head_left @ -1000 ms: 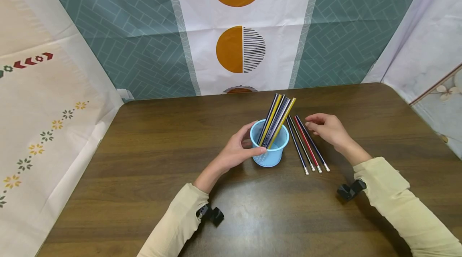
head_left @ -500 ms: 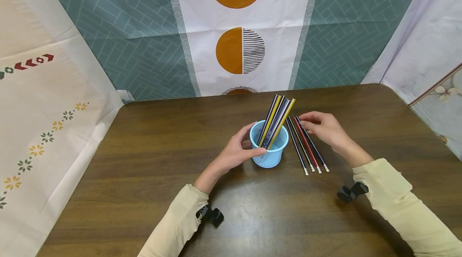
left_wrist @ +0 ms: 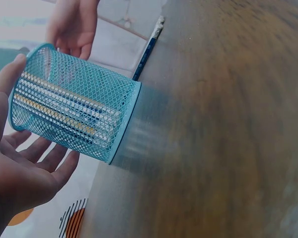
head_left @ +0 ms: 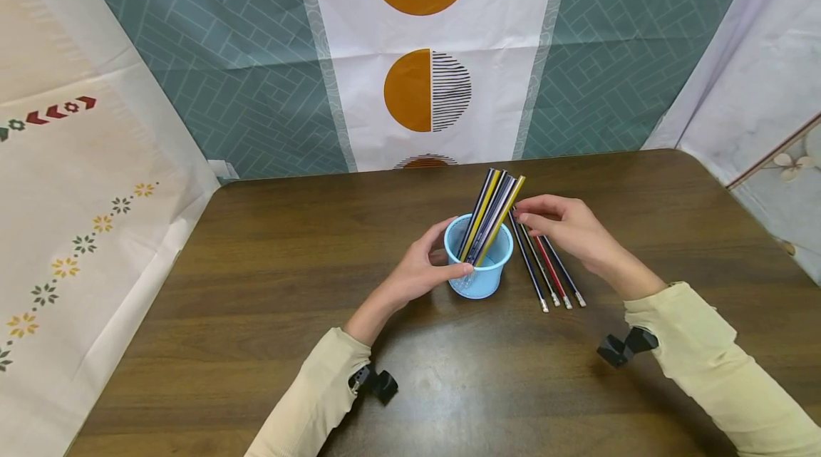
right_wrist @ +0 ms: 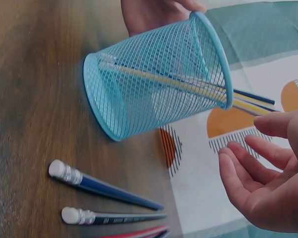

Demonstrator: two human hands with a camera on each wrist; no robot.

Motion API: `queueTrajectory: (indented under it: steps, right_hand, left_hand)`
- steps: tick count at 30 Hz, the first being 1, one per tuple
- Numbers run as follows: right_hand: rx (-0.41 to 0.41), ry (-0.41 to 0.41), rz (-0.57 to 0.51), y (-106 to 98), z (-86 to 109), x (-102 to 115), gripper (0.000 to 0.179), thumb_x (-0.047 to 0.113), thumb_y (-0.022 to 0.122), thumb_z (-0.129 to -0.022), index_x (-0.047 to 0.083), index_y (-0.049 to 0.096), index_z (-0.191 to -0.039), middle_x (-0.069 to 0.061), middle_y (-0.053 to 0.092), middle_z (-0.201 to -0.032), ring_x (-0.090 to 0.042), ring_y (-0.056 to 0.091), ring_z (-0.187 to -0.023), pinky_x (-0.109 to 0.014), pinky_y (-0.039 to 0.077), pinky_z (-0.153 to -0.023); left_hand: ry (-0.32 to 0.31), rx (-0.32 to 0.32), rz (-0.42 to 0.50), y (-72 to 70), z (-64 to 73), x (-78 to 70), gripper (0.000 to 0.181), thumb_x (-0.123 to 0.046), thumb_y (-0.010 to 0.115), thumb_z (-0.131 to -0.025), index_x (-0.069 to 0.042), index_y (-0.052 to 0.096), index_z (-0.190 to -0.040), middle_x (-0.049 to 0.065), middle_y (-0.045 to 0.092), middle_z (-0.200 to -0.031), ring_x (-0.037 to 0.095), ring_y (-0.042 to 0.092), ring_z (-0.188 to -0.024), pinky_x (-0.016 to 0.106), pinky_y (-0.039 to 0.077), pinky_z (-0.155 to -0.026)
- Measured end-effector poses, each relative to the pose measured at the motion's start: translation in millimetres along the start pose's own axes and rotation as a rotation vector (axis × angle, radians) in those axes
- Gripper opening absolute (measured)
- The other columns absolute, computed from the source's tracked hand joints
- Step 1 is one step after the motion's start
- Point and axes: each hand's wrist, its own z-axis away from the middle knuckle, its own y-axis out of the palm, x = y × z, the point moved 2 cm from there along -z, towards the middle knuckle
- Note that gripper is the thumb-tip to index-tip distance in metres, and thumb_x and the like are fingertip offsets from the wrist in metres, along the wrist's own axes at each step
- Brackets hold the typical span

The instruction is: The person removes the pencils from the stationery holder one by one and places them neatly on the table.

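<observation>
My left hand [head_left: 420, 268] grips a light-blue mesh pencil cup [head_left: 477, 284] from its left side, thumb at the front near the rim. Inside the cup lean several pencils [head_left: 492, 213], dark, silver and yellow, with their unsharpened ends sticking up to the right. Right of the cup several more pencils lie side by side on the table: a blue pencil [right_wrist: 109, 190], a black pencil [right_wrist: 124, 218], a red pencil [head_left: 554, 273] and another dark one. Over their far ends hovers my right hand [head_left: 574, 229], fingers loosely bent and holding nothing, close to the cup's pencils.
The brown wooden table [head_left: 256, 300] extends on all sides of the cup. Behind it hangs a green and white patterned cloth [head_left: 423, 86], and pale cloths [head_left: 83, 229] hang at the left and right. A black wrist camera [head_left: 625, 346] sits on each sleeve.
My right hand has moved left above the loose pencils, from beyond the rightmost one to the one nearest the cup. The left hand and the cup have stayed in place.
</observation>
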Motion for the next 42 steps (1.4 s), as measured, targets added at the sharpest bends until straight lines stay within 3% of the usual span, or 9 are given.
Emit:
queueTrajectory:
  steps: [4, 13, 27, 34, 42]
  right_hand:
    - [0.013, -0.007, -0.007, 2.6, 0.0, 4.1, 0.035, 0.014, 0.062, -0.095, -0.009, 0.059, -0.122, -0.025, 0.062, -0.117, -0.010, 0.062, -0.088, -0.029, 0.054, -0.080]
    - [0.016, 0.011, -0.048, 10.5, -0.6, 4.1, 0.036, 0.014, 0.064, -0.094, -0.009, 0.059, -0.121, -0.019, 0.064, -0.113, -0.020, 0.062, -0.093, -0.029, 0.054, -0.078]
    - [-0.027, 0.016, -0.088, 23.4, -5.5, 1.2, 0.031, 0.013, 0.067, -0.092, -0.008, 0.062, -0.113, -0.005, 0.067, -0.099, -0.017, 0.057, -0.083, -0.029, 0.053, -0.072]
    - [-0.047, 0.030, -0.099, 27.9, -5.5, 0.6, 0.031, 0.013, 0.066, -0.092, -0.010, 0.063, -0.111, -0.009, 0.067, -0.100, -0.014, 0.058, -0.084, -0.032, 0.053, -0.076]
    - [-0.069, 0.029, -0.069, 29.6, -5.9, 2.3, 0.029, 0.015, 0.066, -0.093, -0.009, 0.064, -0.109, -0.009, 0.067, -0.098, -0.014, 0.057, -0.082, -0.024, 0.051, -0.071]
  left_hand:
    - [-0.003, 0.000, 0.006, 0.1, 0.2, -0.4, 0.074, -0.011, 0.077, -0.083, -0.016, 0.039, -0.147, 0.008, 0.051, -0.135, 0.023, 0.053, -0.119, 0.038, 0.044, -0.099]
    - [0.001, 0.004, 0.009, 0.4, 0.7, -1.2, 0.074, -0.011, 0.076, -0.084, -0.015, 0.039, -0.147, 0.008, 0.051, -0.135, 0.023, 0.052, -0.120, 0.038, 0.044, -0.099]
    - [0.010, 0.006, 0.000, 0.2, 0.2, -0.7, 0.073, -0.011, 0.076, -0.084, -0.015, 0.039, -0.147, 0.008, 0.051, -0.136, 0.024, 0.052, -0.121, 0.039, 0.043, -0.099]
    - [0.005, 0.005, 0.003, -0.1, 0.1, -0.8, 0.074, -0.011, 0.076, -0.084, -0.016, 0.039, -0.147, 0.007, 0.051, -0.136, 0.023, 0.052, -0.121, 0.040, 0.043, -0.099]
    - [-0.009, 0.000, 0.000, 0.3, 0.2, -1.1, 0.074, -0.011, 0.077, -0.083, -0.016, 0.039, -0.147, 0.005, 0.051, -0.135, 0.022, 0.052, -0.121, 0.039, 0.044, -0.099]
